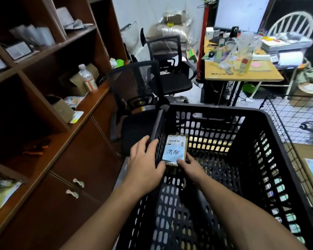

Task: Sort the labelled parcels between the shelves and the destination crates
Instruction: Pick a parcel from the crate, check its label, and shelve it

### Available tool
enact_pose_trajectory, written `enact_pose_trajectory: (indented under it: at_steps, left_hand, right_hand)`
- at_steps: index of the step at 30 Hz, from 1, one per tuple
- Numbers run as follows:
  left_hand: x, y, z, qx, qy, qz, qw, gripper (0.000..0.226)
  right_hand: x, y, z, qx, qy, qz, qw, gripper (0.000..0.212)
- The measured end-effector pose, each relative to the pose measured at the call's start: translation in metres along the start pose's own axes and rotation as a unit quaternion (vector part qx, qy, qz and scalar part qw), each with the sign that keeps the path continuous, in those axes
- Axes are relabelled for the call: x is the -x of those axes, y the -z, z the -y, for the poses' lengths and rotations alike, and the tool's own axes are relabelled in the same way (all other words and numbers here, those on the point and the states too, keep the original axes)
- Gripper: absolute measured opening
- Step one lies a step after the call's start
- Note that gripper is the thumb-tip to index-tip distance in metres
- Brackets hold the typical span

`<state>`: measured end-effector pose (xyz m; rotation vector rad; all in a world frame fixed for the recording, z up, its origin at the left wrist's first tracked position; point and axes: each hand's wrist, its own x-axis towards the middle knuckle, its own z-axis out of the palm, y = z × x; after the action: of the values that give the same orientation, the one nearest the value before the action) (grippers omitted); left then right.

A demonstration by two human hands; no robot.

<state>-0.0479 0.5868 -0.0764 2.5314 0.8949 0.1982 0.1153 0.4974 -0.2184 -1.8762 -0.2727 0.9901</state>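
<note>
Head view — both hands, left hand [144, 159] and right hand [190, 166], pinch labelled parcel [175, 150] inside crate [260, 127].

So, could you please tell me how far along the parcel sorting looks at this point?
Nothing looks sorted yet: the black perforated plastic crate shows no other parcel inside. In hand: the small brown cardboard parcel with a handwritten white label, held inside the crate by the left hand and right hand. Left: small cardboard boxes remain on the brown wooden shelves.
</note>
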Motion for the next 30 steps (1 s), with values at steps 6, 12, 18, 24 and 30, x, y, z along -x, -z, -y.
enact_pose_trajectory:
  at_steps: [6, 12, 18, 24, 30]
  left_hand:
    - [0.002, 0.007, 0.000, -0.055, -0.073, 0.030, 0.995, 0.069]
    - [-0.001, 0.017, -0.001, -0.083, -0.177, 0.033, 0.980, 0.068]
    - [0.015, 0.020, -0.027, -0.033, -0.278, 0.047, 0.959, 0.066]
    - [0.061, 0.006, -0.088, -0.014, -0.413, 0.084, 0.907, 0.069]
    - [0.150, -0.011, -0.164, -0.009, -0.549, 0.104, 0.829, 0.064]
  right_hand:
    - [0.030, 0.007, 0.028, 0.209, 0.031, -0.104, 0.972, 0.078]
    - [0.102, 0.024, 0.039, 0.400, 0.079, -0.204, 0.890, 0.068]
    - [0.199, 0.052, 0.026, 0.499, 0.074, -0.294, 0.812, 0.063]
    - [0.324, 0.075, -0.009, 0.523, 0.012, -0.414, 0.745, 0.061]
    - [0.455, 0.085, -0.072, 0.480, -0.095, -0.513, 0.705, 0.059]
